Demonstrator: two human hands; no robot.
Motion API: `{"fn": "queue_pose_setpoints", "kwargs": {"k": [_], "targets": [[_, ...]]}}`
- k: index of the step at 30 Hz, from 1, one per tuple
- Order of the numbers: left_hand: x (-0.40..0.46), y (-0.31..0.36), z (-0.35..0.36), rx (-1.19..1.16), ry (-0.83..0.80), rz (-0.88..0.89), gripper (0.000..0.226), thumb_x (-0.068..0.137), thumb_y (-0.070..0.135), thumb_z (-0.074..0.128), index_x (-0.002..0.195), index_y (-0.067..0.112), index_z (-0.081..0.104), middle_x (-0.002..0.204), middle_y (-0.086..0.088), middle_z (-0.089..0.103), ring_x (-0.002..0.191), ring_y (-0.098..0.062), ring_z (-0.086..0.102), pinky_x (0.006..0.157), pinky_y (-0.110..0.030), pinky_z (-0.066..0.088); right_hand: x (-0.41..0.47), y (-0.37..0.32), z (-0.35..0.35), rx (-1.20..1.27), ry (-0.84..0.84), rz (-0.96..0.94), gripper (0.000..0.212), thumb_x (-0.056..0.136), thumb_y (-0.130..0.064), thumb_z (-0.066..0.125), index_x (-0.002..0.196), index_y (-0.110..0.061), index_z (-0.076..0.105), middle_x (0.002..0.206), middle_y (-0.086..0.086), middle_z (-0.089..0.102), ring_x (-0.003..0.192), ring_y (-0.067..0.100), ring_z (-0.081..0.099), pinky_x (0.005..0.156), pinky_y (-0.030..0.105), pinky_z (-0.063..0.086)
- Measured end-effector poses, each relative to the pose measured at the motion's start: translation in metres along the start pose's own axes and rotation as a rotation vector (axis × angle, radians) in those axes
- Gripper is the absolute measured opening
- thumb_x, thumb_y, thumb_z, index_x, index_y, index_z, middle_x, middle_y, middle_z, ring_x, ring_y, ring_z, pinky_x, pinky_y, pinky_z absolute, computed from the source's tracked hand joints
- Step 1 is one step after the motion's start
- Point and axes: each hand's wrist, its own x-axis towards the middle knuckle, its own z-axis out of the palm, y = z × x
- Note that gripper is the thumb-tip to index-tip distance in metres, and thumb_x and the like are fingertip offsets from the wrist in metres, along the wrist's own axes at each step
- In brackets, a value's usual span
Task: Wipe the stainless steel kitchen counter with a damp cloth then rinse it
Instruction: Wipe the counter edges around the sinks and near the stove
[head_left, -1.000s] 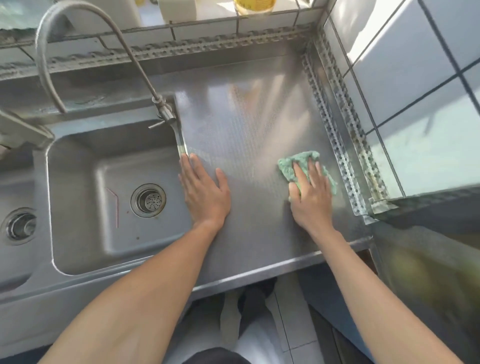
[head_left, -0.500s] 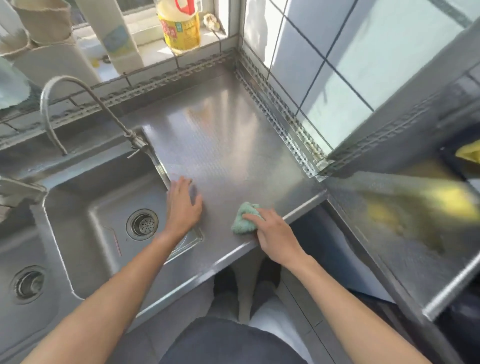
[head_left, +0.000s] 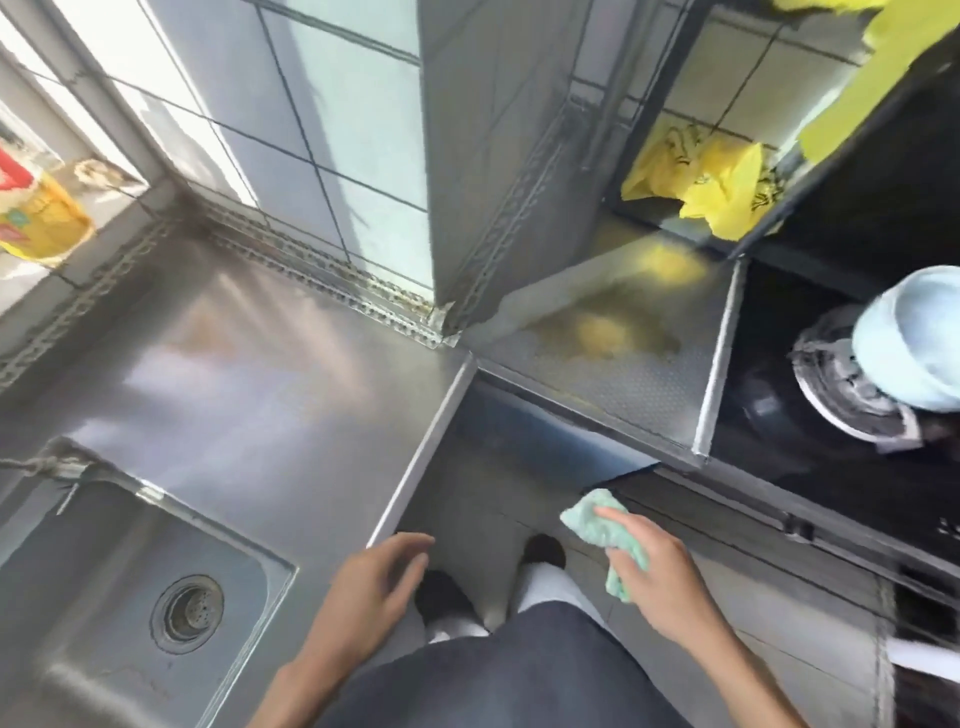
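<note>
The stainless steel counter (head_left: 249, 395) fills the left and centre, with its sink (head_left: 104, 587) at the lower left. A second steel counter section (head_left: 623, 374) lies to the right past an inner corner, with yellow reflections on it. My right hand (head_left: 660, 577) holds a bunched green cloth (head_left: 597, 525) in the air in front of the counters, off the steel. My left hand (head_left: 374, 587) hovers with loose fingers just off the front edge of the left counter and holds nothing.
A black stove (head_left: 831, 415) with a burner (head_left: 852, 389) and a pale blue lid (head_left: 914, 338) sits at the right. Yellow plastic bags (head_left: 711, 182) lie behind the right counter. A yellow bottle (head_left: 36, 218) stands on the window ledge at the left. Tiled walls back both counters.
Both hands have lifted off the left counter and pulled back past its front edge. The cloth has left the steel and moved right. The view has swung right toward the stove.
</note>
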Motion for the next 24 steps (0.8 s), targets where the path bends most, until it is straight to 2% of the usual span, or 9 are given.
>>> {"fn": "queue_pose_setpoints", "kwargs": {"k": [3, 6, 8, 10, 12, 14, 17, 20, 24], "targets": [[0.025, 0.020, 0.004, 0.070, -0.076, 0.066, 0.021, 0.100, 0.040, 0.055, 0.115, 0.042, 0.069, 0.114, 0.038, 0.069, 0.107, 0.014, 0.066, 0.096, -0.022, 0.055, -0.011, 0.011, -0.020, 0.062, 0.122, 0.061, 0.049, 0.092, -0.003, 0.063, 0.130, -0.035, 0.066, 0.120, -0.018, 0.066, 0.102, -0.006, 0.060, 0.083, -0.003, 0.037], [0.055, 0.043, 0.008, 0.174, -0.142, 0.136, 0.025, 0.101, 0.040, 0.053, 0.120, 0.039, 0.068, 0.117, 0.036, 0.068, 0.112, 0.015, 0.063, 0.098, -0.017, 0.051, -0.012, 0.023, -0.041, 0.126, 0.220, 0.126, 0.048, 0.091, 0.001, 0.065, 0.126, -0.031, 0.069, 0.087, -0.025, 0.065, 0.079, -0.018, 0.057, 0.070, -0.001, 0.040], [0.076, 0.062, 0.011, 0.197, -0.169, 0.148, 0.026, 0.100, 0.043, 0.051, 0.119, 0.039, 0.068, 0.116, 0.035, 0.068, 0.109, 0.013, 0.065, 0.097, -0.018, 0.051, -0.006, 0.032, -0.056, 0.180, 0.257, 0.151, 0.048, 0.091, 0.000, 0.066, 0.124, -0.035, 0.069, 0.073, -0.024, 0.062, 0.069, -0.013, 0.057, 0.063, 0.007, 0.045], [0.097, 0.083, 0.017, 0.208, -0.177, 0.154, 0.033, 0.098, 0.049, 0.046, 0.119, 0.038, 0.068, 0.116, 0.033, 0.070, 0.107, 0.009, 0.067, 0.096, -0.020, 0.053, 0.006, 0.041, -0.072, 0.243, 0.275, 0.154, 0.049, 0.092, -0.003, 0.066, 0.124, -0.040, 0.068, 0.086, -0.021, 0.070, 0.073, -0.004, 0.061, 0.067, 0.025, 0.056], [0.116, 0.100, 0.023, 0.220, -0.170, 0.158, 0.038, 0.097, 0.053, 0.043, 0.119, 0.037, 0.069, 0.116, 0.031, 0.070, 0.109, 0.009, 0.066, 0.096, -0.020, 0.053, 0.022, 0.050, -0.086, 0.301, 0.292, 0.156, 0.047, 0.093, -0.005, 0.065, 0.126, -0.038, 0.067, 0.107, -0.017, 0.074, 0.086, -0.003, 0.066, 0.079, 0.031, 0.058], [0.135, 0.114, 0.030, 0.213, -0.154, 0.142, 0.031, 0.098, 0.046, 0.048, 0.119, 0.037, 0.069, 0.115, 0.033, 0.070, 0.110, 0.011, 0.065, 0.095, -0.018, 0.053, 0.042, 0.061, -0.100, 0.329, 0.297, 0.159, 0.044, 0.094, -0.006, 0.065, 0.130, -0.030, 0.066, 0.117, -0.006, 0.074, 0.094, -0.002, 0.066, 0.086, 0.026, 0.055], [0.162, 0.130, 0.039, 0.160, -0.116, 0.106, 0.026, 0.098, 0.021, 0.060, 0.116, 0.033, 0.073, 0.109, 0.035, 0.070, 0.106, 0.011, 0.067, 0.093, -0.021, 0.056, 0.082, 0.076, -0.125, 0.300, 0.262, 0.129, 0.045, 0.095, -0.007, 0.063, 0.135, -0.026, 0.063, 0.126, -0.007, 0.071, 0.101, 0.000, 0.064, 0.085, 0.015, 0.050], [0.192, 0.142, 0.048, 0.180, -0.064, 0.078, 0.026, 0.097, 0.020, 0.060, 0.118, 0.023, 0.075, 0.113, 0.018, 0.074, 0.106, -0.003, 0.071, 0.095, -0.032, 0.058, 0.131, 0.084, -0.142, 0.219, 0.238, 0.060, 0.045, 0.095, -0.009, 0.062, 0.137, -0.026, 0.061, 0.133, -0.011, 0.065, 0.118, 0.004, 0.060, 0.091, 0.002, 0.041], [0.244, 0.147, 0.058, 0.248, 0.055, 0.054, 0.025, 0.097, 0.016, 0.064, 0.120, 0.018, 0.074, 0.125, 0.003, 0.073, 0.108, -0.019, 0.071, 0.095, -0.028, 0.053, 0.201, 0.084, -0.139, 0.015, 0.263, -0.044, 0.045, 0.095, -0.011, 0.061, 0.139, -0.021, 0.059, 0.136, -0.002, 0.062, 0.124, 0.015, 0.055, 0.099, 0.021, 0.043]]}}
